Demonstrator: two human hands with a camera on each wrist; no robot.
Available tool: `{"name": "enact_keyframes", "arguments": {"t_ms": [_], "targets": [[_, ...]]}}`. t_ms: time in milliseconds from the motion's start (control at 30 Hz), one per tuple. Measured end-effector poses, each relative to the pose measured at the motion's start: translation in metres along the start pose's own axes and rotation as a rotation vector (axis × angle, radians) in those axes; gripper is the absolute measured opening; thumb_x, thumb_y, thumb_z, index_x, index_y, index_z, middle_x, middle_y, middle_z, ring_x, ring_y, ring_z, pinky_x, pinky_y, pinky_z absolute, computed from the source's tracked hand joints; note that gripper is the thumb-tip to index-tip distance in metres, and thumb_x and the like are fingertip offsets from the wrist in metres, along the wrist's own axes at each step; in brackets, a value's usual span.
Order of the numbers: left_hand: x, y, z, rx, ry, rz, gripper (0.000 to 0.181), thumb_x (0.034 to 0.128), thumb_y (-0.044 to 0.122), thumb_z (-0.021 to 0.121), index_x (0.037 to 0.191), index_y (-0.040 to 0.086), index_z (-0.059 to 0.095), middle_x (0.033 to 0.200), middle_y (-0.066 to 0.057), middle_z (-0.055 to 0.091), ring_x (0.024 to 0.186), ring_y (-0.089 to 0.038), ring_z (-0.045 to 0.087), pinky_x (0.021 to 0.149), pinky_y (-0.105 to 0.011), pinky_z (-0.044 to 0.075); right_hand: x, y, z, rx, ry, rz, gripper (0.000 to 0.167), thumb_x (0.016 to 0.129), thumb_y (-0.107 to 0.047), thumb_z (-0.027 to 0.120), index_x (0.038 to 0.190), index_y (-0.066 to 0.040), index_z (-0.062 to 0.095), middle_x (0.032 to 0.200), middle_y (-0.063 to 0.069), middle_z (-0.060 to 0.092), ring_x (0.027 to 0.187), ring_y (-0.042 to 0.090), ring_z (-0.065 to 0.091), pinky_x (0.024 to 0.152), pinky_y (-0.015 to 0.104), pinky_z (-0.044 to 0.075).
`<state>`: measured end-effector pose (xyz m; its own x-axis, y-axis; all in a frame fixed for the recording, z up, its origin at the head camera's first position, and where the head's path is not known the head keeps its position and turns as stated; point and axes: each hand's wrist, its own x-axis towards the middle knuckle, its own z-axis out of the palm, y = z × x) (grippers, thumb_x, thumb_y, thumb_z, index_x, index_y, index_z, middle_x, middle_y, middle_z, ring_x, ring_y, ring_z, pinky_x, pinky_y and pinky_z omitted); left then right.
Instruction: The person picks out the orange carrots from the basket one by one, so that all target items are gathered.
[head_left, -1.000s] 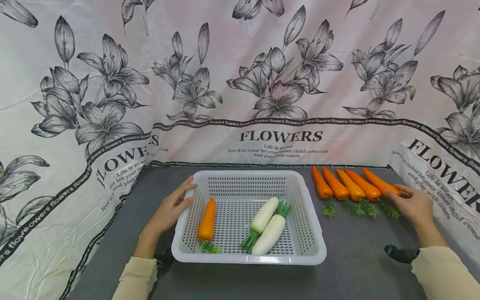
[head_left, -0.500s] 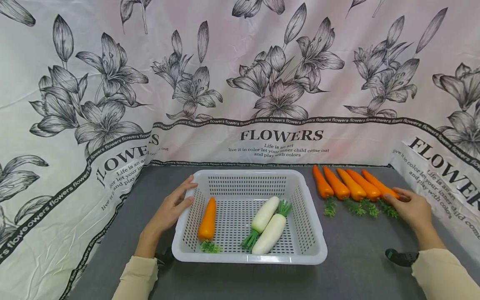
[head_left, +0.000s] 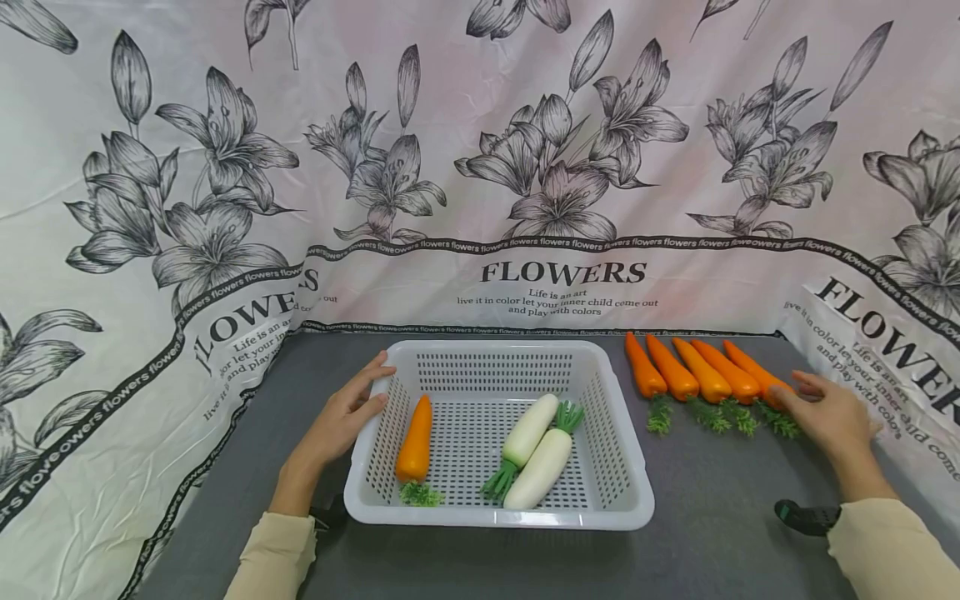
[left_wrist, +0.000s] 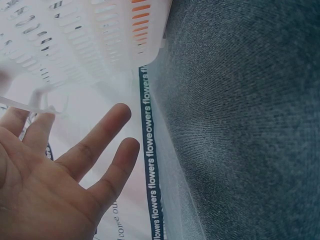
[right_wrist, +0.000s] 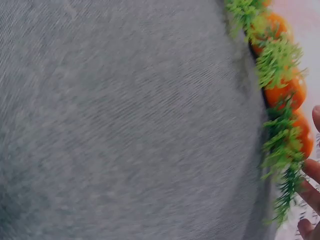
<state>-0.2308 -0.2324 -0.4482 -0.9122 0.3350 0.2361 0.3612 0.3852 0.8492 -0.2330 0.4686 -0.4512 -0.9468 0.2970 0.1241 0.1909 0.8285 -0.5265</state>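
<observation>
A white perforated basket stands on the dark grey table; inside lie an orange carrot with green leaves and two white radishes. My left hand touches the basket's left rim; in the left wrist view its fingers extend loosely, some fingertips behind the rim. Several carrots lie in a row right of the basket, tips pointing away. Beside the thick end of the rightmost carrot is my right hand, fingers relaxed and holding nothing; whether the thumb touches it I cannot tell.
A curtain with printed flowers hangs behind the table and along both sides. The carrots' green leaves lie toward the front. A black strap device is on the right wrist.
My right hand has shifted slightly at the rightmost carrot and its fingers are now a little more spread. The left hand, the basket and the vegetables stay in place.
</observation>
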Motion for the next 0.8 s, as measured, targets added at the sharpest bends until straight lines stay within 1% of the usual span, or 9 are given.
{"name": "enact_keyframes", "arguments": {"t_ms": [167, 300, 400, 433, 500, 600, 700, 733, 800], "targets": [[0.0, 0.001, -0.001, 0.011, 0.004, -0.001, 0.045, 0.1068, 0.021, 0.052, 0.151, 0.014, 0.047, 0.172, -0.003, 0.018, 0.105, -0.031, 0.065, 0.069, -0.03, 0.063, 0.005, -0.018, -0.006, -0.027, 0.073, -0.024, 0.074, 0.101, -0.055, 0.052, 0.146, 0.004, 0.048, 0.135, 0.039, 0.053, 0.118, 0.057, 0.05, 0.096, 0.089, 0.014], [0.0, 0.002, -0.001, 0.011, 0.004, -0.005, 0.045, 0.1067, 0.021, 0.052, 0.151, 0.013, 0.047, 0.172, -0.003, 0.018, 0.106, -0.033, 0.065, 0.069, -0.03, 0.063, 0.01, -0.042, -0.007, -0.008, 0.137, -0.114, 0.069, 0.1, -0.051, 0.057, 0.143, 0.002, 0.052, 0.131, 0.036, 0.059, 0.113, 0.052, 0.054, 0.095, 0.079, 0.021], [0.0, 0.003, -0.001, 0.01, 0.001, -0.007, 0.045, 0.1065, 0.021, 0.052, 0.151, 0.013, 0.047, 0.172, -0.003, 0.018, 0.105, -0.036, 0.064, 0.069, -0.029, 0.063, 0.013, -0.065, -0.007, 0.013, 0.169, -0.206, 0.063, 0.099, -0.045, 0.061, 0.143, 0.0, 0.055, 0.127, 0.033, 0.063, 0.109, 0.048, 0.055, 0.08, 0.063, 0.023], [0.0, 0.003, -0.001, 0.01, 0.001, -0.009, 0.045, 0.1065, 0.021, 0.052, 0.151, 0.013, 0.047, 0.172, -0.003, 0.018, 0.105, -0.036, 0.064, 0.069, -0.029, 0.063, 0.014, -0.074, -0.007, 0.027, 0.177, -0.236, 0.061, 0.099, -0.043, 0.063, 0.142, -0.001, 0.056, 0.127, 0.033, 0.064, 0.109, 0.047, 0.056, 0.079, 0.061, 0.023], [-0.001, 0.003, -0.001, 0.012, -0.001, -0.008, 0.045, 0.1065, 0.021, 0.052, 0.151, 0.012, 0.047, 0.172, -0.003, 0.018, 0.105, -0.037, 0.064, 0.069, -0.03, 0.063, 0.014, -0.092, -0.007, 0.051, 0.176, -0.301, 0.057, 0.099, -0.038, 0.065, 0.143, -0.004, 0.057, 0.125, 0.032, 0.066, 0.108, 0.047, 0.057, 0.077, 0.058, 0.023], [-0.001, 0.002, -0.001, 0.01, -0.004, -0.008, 0.045, 0.1067, 0.021, 0.052, 0.151, 0.012, 0.047, 0.172, -0.004, 0.018, 0.106, -0.036, 0.065, 0.07, -0.03, 0.063, 0.011, -0.124, -0.008, 0.105, 0.145, -0.384, 0.054, 0.098, -0.034, 0.068, 0.142, -0.006, 0.059, 0.126, 0.032, 0.066, 0.11, 0.047, 0.058, 0.085, 0.064, 0.029], [-0.001, 0.002, -0.001, 0.008, -0.001, -0.008, 0.045, 0.1068, 0.021, 0.052, 0.151, 0.013, 0.047, 0.172, -0.003, 0.019, 0.106, -0.034, 0.065, 0.07, -0.03, 0.063, 0.006, -0.157, -0.007, 0.165, 0.111, -0.461, 0.052, 0.096, -0.032, 0.07, 0.141, -0.007, 0.061, 0.127, 0.03, 0.066, 0.112, 0.046, 0.059, 0.091, 0.067, 0.039], [-0.001, 0.002, -0.001, 0.007, -0.002, -0.007, 0.045, 0.1068, 0.022, 0.052, 0.151, 0.013, 0.047, 0.172, -0.003, 0.019, 0.106, -0.034, 0.065, 0.071, -0.03, 0.063, 0.004, -0.168, -0.007, 0.178, 0.101, -0.482, 0.051, 0.096, -0.031, 0.071, 0.141, -0.008, 0.061, 0.127, 0.028, 0.067, 0.112, 0.045, 0.059, 0.088, 0.066, 0.043], [-0.001, 0.002, -0.001, 0.014, -0.001, -0.006, 0.045, 0.1067, 0.022, 0.052, 0.151, 0.013, 0.047, 0.172, -0.003, 0.019, 0.106, -0.034, 0.065, 0.071, -0.029, 0.063, 0.0, -0.189, -0.005, 0.203, 0.088, -0.533, 0.05, 0.095, -0.029, 0.073, 0.139, -0.009, 0.063, 0.129, 0.025, 0.067, 0.112, 0.043, 0.059, 0.088, 0.065, 0.045]]}}
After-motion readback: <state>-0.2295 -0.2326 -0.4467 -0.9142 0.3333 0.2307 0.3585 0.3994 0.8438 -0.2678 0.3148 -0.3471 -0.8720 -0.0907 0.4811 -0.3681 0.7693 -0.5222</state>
